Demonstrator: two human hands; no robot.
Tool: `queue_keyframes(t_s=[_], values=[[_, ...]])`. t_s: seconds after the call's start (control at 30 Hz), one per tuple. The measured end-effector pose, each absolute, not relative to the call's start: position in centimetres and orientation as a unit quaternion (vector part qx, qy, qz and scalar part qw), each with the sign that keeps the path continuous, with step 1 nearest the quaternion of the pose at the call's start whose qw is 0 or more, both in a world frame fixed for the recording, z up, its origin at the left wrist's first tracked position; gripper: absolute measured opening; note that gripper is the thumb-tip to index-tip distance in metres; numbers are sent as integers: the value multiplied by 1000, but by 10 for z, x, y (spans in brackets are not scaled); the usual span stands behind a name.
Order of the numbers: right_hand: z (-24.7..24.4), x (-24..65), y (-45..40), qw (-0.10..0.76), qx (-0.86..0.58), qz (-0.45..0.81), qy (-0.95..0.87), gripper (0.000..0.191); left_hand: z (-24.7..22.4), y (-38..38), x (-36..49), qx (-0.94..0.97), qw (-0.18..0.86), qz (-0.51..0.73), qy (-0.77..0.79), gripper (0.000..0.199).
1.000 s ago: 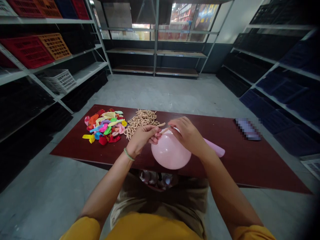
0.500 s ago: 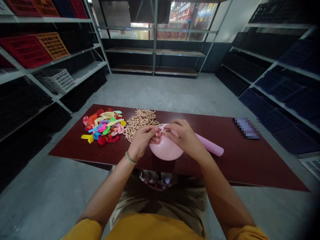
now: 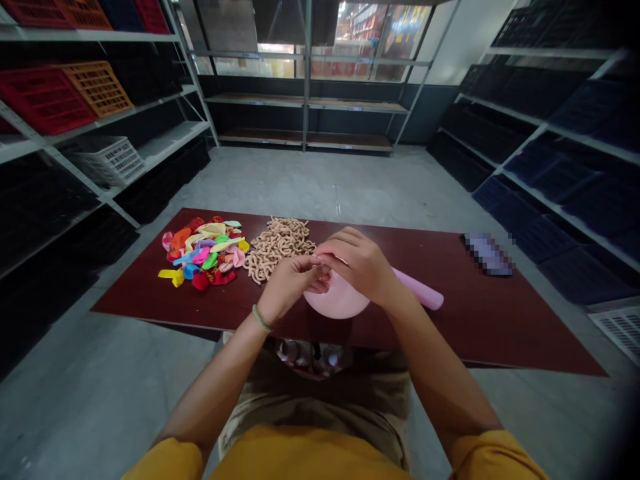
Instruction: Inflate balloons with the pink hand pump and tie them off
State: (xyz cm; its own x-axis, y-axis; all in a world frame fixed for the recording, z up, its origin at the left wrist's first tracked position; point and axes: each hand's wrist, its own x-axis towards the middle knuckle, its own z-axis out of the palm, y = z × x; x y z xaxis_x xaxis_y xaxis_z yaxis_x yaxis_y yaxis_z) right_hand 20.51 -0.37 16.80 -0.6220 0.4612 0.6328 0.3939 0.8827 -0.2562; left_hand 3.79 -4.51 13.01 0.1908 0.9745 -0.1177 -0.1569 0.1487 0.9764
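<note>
Head view: your left hand [image 3: 287,283] and your right hand [image 3: 357,260] meet at the upper side of the inflated pink balloon [image 3: 337,303], which is in front of your body, above the near part of the table [image 3: 480,327]. If it rests on the wood or hangs a little, I cannot tell.

Your left thumb and fingers are bent inward, and your right fingers curve over from the other side. The fingertips cover each other, so I cannot tell if either hand is pinching something there. They probably meet at this place because the balloon's neck is there, but the neck is hidden.

The pile of limp coloured balloons [image 3: 207,250] lies to your left, and just beside it is the heap of beige curled pieces [image 3: 280,247], near your left hand. I suppose they are put so in order that this hand can reach both easily. The pink cylinder [image 3: 420,288] lies on the right, partly hidden by your right arm; maybe it lies there to be out of your left hand's way.
</note>
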Motion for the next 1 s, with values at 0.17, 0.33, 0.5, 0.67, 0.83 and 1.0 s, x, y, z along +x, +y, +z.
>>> queue_keyframes(t_s=[0.17,0.33,0.5,0.67,0.83,1.0], values=[[179,199,14,298,-233,214,-901,12,132,-45,40,478,600,451,457,18],[172,198,20,276,-280,366,-844,17,128,-46,39,438,621,465,454,22],[163,212,11,361,-350,280,-818,22,127,-49,36,401,635,493,440,30],[156,213,-6,347,-349,210,-845,7,127,-48,39,396,632,507,433,30],[146,206,-22,396,-383,93,-829,7,124,-47,40,356,633,534,433,28],[133,204,-29,455,-374,74,-804,10,120,-46,38,293,664,555,407,28]])
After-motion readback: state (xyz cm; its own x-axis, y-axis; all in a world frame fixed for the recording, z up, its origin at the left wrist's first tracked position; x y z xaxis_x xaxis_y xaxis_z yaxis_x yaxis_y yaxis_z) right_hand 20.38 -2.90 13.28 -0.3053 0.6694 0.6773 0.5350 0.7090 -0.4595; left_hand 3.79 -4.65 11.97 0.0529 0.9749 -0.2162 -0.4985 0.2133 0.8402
